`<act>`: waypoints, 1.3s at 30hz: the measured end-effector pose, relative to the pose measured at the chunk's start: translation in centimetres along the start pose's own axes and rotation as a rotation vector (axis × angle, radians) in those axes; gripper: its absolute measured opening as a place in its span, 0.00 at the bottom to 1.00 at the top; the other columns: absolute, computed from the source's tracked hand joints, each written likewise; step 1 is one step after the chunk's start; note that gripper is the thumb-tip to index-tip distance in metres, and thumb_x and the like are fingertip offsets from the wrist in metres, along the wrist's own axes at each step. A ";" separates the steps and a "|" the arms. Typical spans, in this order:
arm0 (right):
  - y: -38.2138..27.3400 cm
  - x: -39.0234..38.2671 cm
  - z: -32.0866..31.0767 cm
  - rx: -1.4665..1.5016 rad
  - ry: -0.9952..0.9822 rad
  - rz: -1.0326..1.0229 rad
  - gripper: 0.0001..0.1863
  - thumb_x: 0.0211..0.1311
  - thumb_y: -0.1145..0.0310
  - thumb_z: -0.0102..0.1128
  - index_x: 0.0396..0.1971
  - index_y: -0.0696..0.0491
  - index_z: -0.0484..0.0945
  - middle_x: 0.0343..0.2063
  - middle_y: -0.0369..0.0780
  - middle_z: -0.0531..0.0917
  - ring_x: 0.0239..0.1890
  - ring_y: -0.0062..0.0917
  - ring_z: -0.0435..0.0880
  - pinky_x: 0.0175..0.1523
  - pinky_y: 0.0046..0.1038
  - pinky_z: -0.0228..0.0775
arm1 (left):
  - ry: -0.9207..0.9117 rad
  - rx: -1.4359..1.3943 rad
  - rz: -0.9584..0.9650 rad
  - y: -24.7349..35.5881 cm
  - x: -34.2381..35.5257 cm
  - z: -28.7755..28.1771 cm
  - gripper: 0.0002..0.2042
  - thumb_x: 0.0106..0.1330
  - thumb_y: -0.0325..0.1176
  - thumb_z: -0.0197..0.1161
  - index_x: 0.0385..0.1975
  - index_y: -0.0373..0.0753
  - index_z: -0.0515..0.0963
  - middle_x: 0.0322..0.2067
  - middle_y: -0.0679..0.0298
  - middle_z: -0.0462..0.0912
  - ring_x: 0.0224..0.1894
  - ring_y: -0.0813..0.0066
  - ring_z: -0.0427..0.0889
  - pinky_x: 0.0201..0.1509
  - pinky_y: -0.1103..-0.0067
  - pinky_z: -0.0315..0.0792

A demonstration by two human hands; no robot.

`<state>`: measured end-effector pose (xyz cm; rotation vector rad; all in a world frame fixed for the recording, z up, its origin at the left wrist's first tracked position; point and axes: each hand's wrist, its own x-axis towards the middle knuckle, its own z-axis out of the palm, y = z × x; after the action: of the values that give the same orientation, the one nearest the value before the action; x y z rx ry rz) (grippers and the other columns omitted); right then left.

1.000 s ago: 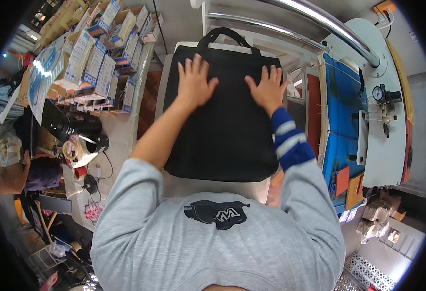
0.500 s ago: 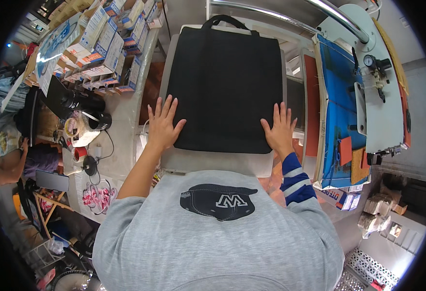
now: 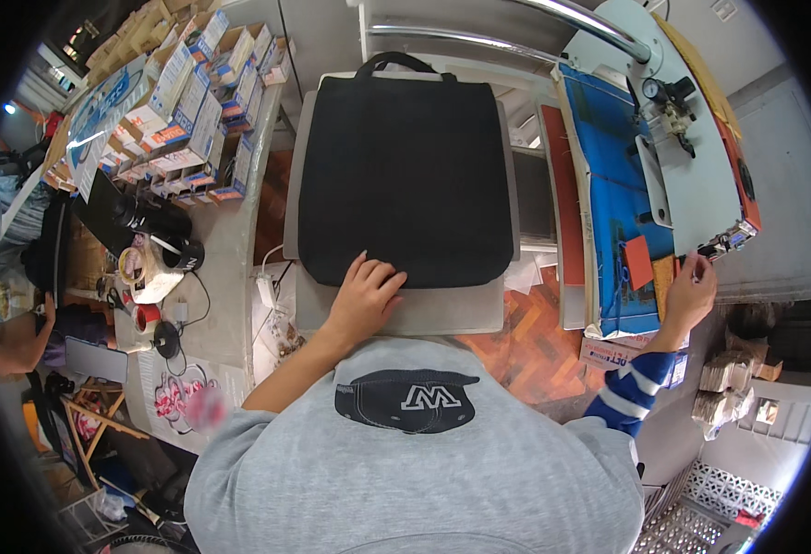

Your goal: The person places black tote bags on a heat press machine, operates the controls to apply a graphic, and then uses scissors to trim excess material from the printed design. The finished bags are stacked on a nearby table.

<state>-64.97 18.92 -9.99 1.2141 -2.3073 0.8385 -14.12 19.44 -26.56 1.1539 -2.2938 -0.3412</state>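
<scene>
Matt black cloth bag (image 3: 404,175); smooth grey pad (image 3: 442,309); glossy metal bar (image 3: 599,23).

You wear a grey top filling the lower middle of the frame, a dark cap-shaped print with a pale zigzag mark on its chest. Your left arm is bare below the sleeve. Your right forearm, lower right, carries a blue-and-white striped sleeve (image 3: 629,395).

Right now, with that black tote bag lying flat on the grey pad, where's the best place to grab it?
Probably the looped handles at the far end of the black tote bag: they arch clear of the grey pad, so fingers can hook under from beyond. The left hand presses its near edge.
</scene>
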 end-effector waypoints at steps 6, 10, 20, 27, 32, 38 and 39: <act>8.3 2.0 2.3 -0.284 -0.139 -0.136 0.33 0.78 0.45 0.40 0.44 0.61 0.83 0.54 0.53 0.80 0.63 0.51 0.70 0.66 0.50 0.62 | -0.060 -0.023 0.015 -1.6 -0.4 2.4 0.10 0.56 0.29 0.69 0.39 0.39 0.83 0.42 0.63 0.80 0.55 0.61 0.77 0.73 0.56 0.61; 9.0 3.0 3.2 -0.280 -0.201 -0.199 0.34 0.79 0.46 0.38 0.46 0.65 0.81 0.51 0.55 0.82 0.60 0.52 0.72 0.67 0.49 0.60 | -0.113 0.001 -0.043 -0.6 -0.2 1.7 0.11 0.56 0.28 0.69 0.40 0.39 0.82 0.42 0.62 0.80 0.55 0.60 0.77 0.74 0.55 0.60; 2.3 -0.7 0.5 -0.245 -0.247 -0.152 0.31 0.79 0.52 0.41 0.44 0.68 0.83 0.47 0.59 0.82 0.57 0.54 0.74 0.69 0.47 0.59 | 0.147 -0.155 -0.138 2.2 -4.2 0.6 0.07 0.57 0.26 0.68 0.35 0.36 0.82 0.42 0.58 0.82 0.57 0.55 0.78 0.73 0.54 0.63; -6.6 -10.4 -5.9 -0.072 -0.038 -0.312 0.23 0.75 0.56 0.50 0.43 0.64 0.83 0.44 0.55 0.84 0.53 0.53 0.75 0.64 0.47 0.62 | 0.524 -0.151 -0.222 1.6 -8.5 -3.0 0.04 0.57 0.23 0.67 0.32 0.35 0.83 0.39 0.56 0.84 0.51 0.54 0.81 0.60 0.62 0.72; -10.4 -15.9 -6.5 0.032 -0.012 -0.436 0.25 0.64 0.54 0.67 0.51 0.59 0.81 0.51 0.47 0.81 0.57 0.50 0.74 0.62 0.51 0.62 | 0.630 -0.183 -0.405 -0.8 -12.2 -4.4 0.04 0.59 0.24 0.65 0.33 0.34 0.83 0.39 0.54 0.84 0.47 0.53 0.81 0.54 0.65 0.74; -18.9 -15.2 -5.9 0.429 0.110 -0.626 0.64 0.36 0.50 0.86 0.75 0.50 0.57 0.72 0.61 0.52 0.74 0.59 0.53 0.72 0.56 0.55 | 0.474 -0.196 -0.637 -4.7 -17.8 -3.2 0.05 0.61 0.26 0.64 0.35 0.33 0.82 0.37 0.52 0.84 0.42 0.53 0.83 0.50 0.66 0.76; -20.2 -15.7 -5.9 0.490 0.053 -0.623 0.65 0.36 0.50 0.86 0.75 0.50 0.56 0.72 0.62 0.51 0.74 0.60 0.52 0.71 0.57 0.57 | 0.462 -0.184 -0.661 -5.3 -18.9 -2.7 0.05 0.62 0.26 0.64 0.35 0.33 0.83 0.36 0.52 0.84 0.41 0.53 0.83 0.49 0.66 0.76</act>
<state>-39.12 23.24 -8.38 1.9388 -1.5507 1.1901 0.12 31.40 -33.47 1.6659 -1.4175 -0.4557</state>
